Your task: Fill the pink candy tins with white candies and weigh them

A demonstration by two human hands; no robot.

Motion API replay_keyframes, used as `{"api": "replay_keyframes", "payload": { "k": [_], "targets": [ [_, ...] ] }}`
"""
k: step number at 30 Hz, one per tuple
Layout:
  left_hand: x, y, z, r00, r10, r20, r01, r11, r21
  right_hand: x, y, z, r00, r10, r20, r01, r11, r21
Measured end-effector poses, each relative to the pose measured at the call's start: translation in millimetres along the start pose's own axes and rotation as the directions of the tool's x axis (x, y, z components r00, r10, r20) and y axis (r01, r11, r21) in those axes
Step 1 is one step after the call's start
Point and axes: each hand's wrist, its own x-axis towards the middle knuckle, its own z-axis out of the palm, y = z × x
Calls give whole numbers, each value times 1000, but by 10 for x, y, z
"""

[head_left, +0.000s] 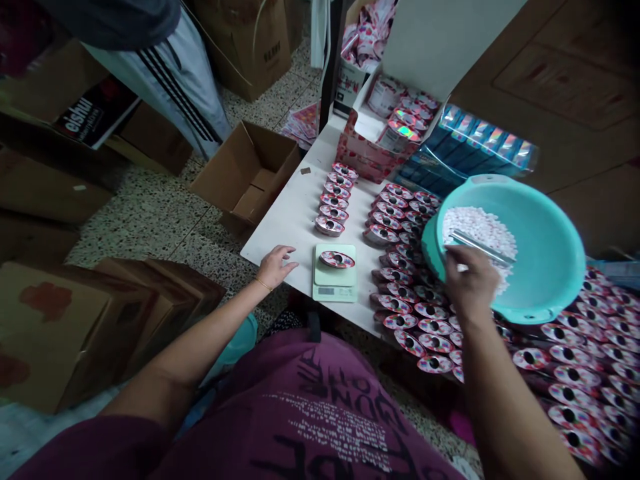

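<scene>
My right hand (pixel 471 280), blurred, is closed on a long silver metal scoop (pixel 483 248) inside a turquoise basin (pixel 550 247). Small white pellets (pixel 477 223), like candies, lie heaped in the basin under the scoop. My left hand (pixel 276 267) rests at the table's front edge with fingers apart, holding nothing. To its right stands a pale green kitchen scale (pixel 335 291) bearing one small oval printed box (pixel 337 259) with a dark hole in its top. A short row of like boxes (pixel 334 200) stands behind the scale.
Many more oval boxes (pixel 400 290) crowd the table (pixel 280 230) around the basin. Behind are a carton of printed packs (pixel 400 113) and blue wrapped packs (pixel 465 143). An opened cardboard box (pixel 250 170) sits left of the table; another person's striped trousers (pixel 170 80) show beyond.
</scene>
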Motion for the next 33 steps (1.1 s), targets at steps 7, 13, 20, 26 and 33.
{"api": "replay_keyframes", "payload": {
  "k": [7,13,20,26,33],
  "targets": [
    [164,315,311,954,280,106,-291,950,114,-198,953,-364,986,130,-102,-147,973,-178],
    [283,485,426,933,315,175,-346,920,185,-367,162,-66,977,-194,-84,184,977,-110],
    [349,583,577,912,338,232,-382,905,185,-691,-676,507,902,-306,303,271,950,154],
    [418,387,245,944,297,144,-323,921,217,-806,-966,898,784,-344,518,302,939,166],
    [785,29,1,968,244,61,-251,944,213,-469,-1340,1641,625,-267,734,354,935,39]
  ]
}}
